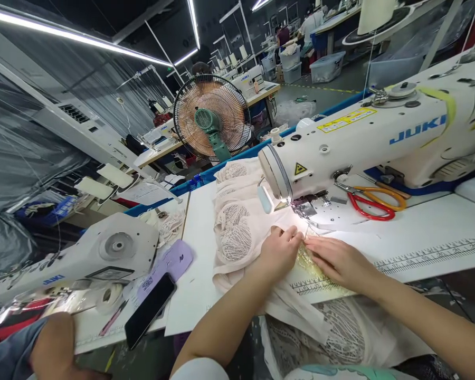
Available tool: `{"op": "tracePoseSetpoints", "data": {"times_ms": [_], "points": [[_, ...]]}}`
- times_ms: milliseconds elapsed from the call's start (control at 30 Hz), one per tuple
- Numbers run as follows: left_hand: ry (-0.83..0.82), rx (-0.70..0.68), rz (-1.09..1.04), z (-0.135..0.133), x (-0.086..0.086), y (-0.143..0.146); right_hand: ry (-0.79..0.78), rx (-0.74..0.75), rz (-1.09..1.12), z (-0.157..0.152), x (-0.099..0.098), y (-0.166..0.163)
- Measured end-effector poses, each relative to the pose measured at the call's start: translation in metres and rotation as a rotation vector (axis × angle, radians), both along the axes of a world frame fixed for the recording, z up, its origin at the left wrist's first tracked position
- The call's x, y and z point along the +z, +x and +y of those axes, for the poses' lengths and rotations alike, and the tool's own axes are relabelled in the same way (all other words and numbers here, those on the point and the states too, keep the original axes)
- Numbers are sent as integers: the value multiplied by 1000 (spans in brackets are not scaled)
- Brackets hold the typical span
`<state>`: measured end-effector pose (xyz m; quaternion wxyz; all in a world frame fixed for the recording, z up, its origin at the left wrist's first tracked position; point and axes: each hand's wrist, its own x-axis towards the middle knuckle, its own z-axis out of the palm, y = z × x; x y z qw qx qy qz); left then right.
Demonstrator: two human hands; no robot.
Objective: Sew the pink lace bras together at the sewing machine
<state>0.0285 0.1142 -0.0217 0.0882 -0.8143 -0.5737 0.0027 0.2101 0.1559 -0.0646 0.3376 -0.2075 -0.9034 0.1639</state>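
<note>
I watched from afar as the left hand [282, 247] pinched, fingertips closed, at the beige lace garment [253, 214] under and left of it. The right hand [336, 258] lay with fingers nearly straight over shiny yellowish material [306, 259], its grip unclear to me. Beyond them, the sewing machine [364, 140] read "JUKI"; well left, past a purple card [178, 262] seemingly marked "10", another machine [98, 248] matched.

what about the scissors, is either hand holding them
No, the scissors lie on the table, apart from left hand and right hand.
</note>
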Motion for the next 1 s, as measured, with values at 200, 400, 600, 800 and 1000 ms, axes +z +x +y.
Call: {"op": "tracePoseSetpoints", "data": {"times_ms": [200,400,600,800,1000], "points": [[-36,-86,-76,5,0,-10,-11,-34,31,1,-1,2],[-40,-134,-105,16,1,-18,-38,-46,37,1,0,2],[-45,-151,-101,29,3,-30,-31,-47,45,2,1,1],[-47,-140,-90,43,2,-39,-64,-22,39,2,2,2],[-62,-81,-51,53,2,-46,-87,-19,31,3,0,1]]}}
